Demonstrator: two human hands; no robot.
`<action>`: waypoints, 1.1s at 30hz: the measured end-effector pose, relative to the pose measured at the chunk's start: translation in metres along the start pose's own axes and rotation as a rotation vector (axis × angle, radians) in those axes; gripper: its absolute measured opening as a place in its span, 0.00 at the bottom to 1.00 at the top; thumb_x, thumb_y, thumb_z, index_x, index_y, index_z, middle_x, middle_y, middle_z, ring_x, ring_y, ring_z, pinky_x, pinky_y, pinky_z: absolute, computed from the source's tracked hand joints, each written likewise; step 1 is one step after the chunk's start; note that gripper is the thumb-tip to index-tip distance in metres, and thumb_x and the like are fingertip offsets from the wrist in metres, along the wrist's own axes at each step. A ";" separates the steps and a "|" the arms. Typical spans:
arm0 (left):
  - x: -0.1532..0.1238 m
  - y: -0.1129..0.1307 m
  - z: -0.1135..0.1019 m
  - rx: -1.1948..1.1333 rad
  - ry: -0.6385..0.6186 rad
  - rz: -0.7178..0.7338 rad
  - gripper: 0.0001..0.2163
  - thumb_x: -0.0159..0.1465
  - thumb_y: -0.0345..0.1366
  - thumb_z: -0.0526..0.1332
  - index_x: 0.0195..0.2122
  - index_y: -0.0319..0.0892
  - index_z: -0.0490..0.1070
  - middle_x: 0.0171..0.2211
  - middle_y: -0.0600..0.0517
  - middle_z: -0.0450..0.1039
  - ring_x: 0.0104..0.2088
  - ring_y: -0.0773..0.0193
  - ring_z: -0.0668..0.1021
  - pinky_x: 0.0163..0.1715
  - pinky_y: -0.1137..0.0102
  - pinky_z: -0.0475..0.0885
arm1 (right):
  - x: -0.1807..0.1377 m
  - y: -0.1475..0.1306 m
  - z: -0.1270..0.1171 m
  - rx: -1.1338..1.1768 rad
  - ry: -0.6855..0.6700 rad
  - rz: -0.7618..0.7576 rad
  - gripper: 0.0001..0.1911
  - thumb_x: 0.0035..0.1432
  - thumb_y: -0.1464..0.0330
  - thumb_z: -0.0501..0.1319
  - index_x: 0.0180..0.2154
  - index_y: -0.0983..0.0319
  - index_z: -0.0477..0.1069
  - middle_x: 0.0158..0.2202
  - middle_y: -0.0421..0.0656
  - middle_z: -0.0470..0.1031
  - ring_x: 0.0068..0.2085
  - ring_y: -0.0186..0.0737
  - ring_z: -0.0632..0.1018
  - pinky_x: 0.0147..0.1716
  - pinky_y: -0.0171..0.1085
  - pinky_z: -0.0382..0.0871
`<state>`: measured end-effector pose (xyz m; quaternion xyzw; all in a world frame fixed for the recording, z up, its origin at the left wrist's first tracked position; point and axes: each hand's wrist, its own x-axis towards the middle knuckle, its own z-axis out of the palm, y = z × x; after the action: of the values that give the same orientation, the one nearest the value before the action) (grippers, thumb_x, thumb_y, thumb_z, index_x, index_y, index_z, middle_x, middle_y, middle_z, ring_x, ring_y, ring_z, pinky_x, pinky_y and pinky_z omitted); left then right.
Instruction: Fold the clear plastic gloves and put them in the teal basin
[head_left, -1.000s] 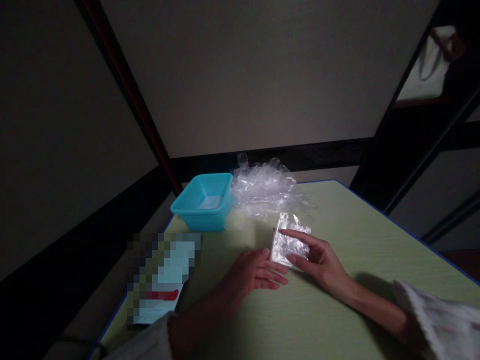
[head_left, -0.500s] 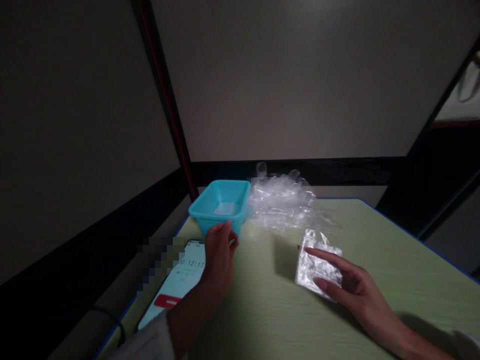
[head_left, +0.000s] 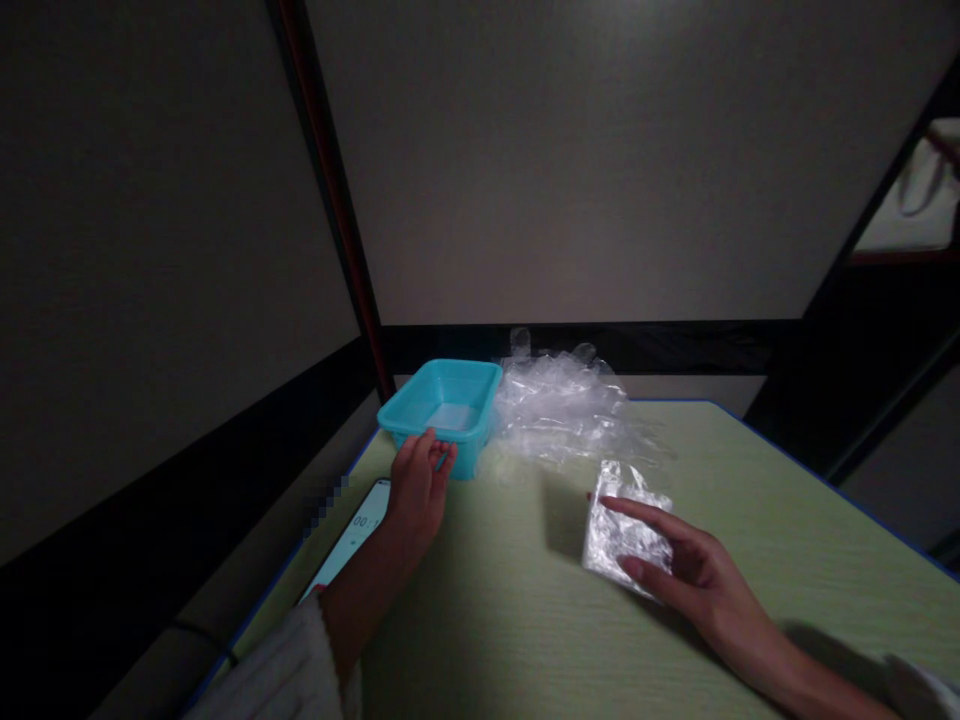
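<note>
My left hand (head_left: 417, 486) reaches forward and its fingertips touch the near wall of a turquoise plastic tub (head_left: 444, 409) at the table's far left; the fingers are curled against the rim. My right hand (head_left: 684, 576) holds a small folded square of clear plastic (head_left: 624, 530) upright off the green table (head_left: 525, 610), with the index finger across its top and the thumb under it. A loose heap of clear plastic sheets or gloves (head_left: 564, 404) lies just right of the tub.
A phone (head_left: 351, 536) with a lit screen lies flat near the table's left edge, partly under my left forearm. The table has a blue edge band. Dark frame posts stand behind the tub and at the right.
My left hand moved from the table's middle over the phone to the tub's near wall. The right hand kept the plastic square. The camera view shifted slightly.
</note>
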<state>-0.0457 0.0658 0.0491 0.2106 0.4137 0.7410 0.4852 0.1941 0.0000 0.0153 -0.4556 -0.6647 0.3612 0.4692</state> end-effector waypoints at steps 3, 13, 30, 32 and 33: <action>-0.001 0.004 0.001 -0.025 -0.046 0.057 0.09 0.55 0.27 0.57 0.20 0.41 0.57 0.16 0.61 0.61 0.18 0.75 0.67 0.28 0.79 0.69 | 0.000 0.000 0.000 0.017 0.014 -0.012 0.18 0.49 0.64 0.64 0.44 0.55 0.73 0.37 0.42 0.78 0.19 0.31 0.69 0.15 0.32 0.63; -0.027 0.026 0.008 0.007 -0.363 0.164 0.05 0.53 0.31 0.60 0.32 0.41 0.70 0.30 0.54 0.72 0.29 0.68 0.74 0.28 0.77 0.68 | 0.007 -0.009 -0.026 0.016 0.131 -0.173 0.17 0.50 0.65 0.64 0.44 0.53 0.73 0.47 0.44 0.75 0.47 0.44 0.75 0.43 0.41 0.72; -0.064 0.011 0.001 0.330 -0.654 -0.225 0.12 0.51 0.40 0.66 0.36 0.42 0.75 0.33 0.51 0.77 0.32 0.63 0.76 0.33 0.72 0.71 | 0.033 -0.073 -0.083 -0.319 -0.143 -0.281 0.14 0.57 0.68 0.57 0.45 0.52 0.73 0.46 0.38 0.75 0.44 0.40 0.76 0.40 0.38 0.72; -0.063 0.011 0.000 0.355 -0.679 -0.264 0.12 0.51 0.39 0.66 0.35 0.42 0.75 0.32 0.51 0.77 0.32 0.62 0.76 0.33 0.72 0.71 | 0.040 -0.079 -0.079 -0.455 -0.240 -0.296 0.16 0.57 0.72 0.54 0.45 0.55 0.73 0.47 0.39 0.75 0.47 0.41 0.75 0.45 0.41 0.69; -0.063 0.011 0.000 0.369 -0.683 -0.277 0.11 0.50 0.39 0.66 0.35 0.42 0.75 0.32 0.50 0.77 0.32 0.62 0.77 0.33 0.71 0.70 | 0.043 -0.081 -0.077 -0.514 -0.301 -0.304 0.17 0.56 0.74 0.53 0.45 0.57 0.73 0.47 0.40 0.75 0.47 0.41 0.74 0.47 0.41 0.68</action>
<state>-0.0244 0.0076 0.0634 0.4702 0.3791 0.4695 0.6440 0.2393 0.0187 0.1246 -0.3962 -0.8563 0.1712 0.2838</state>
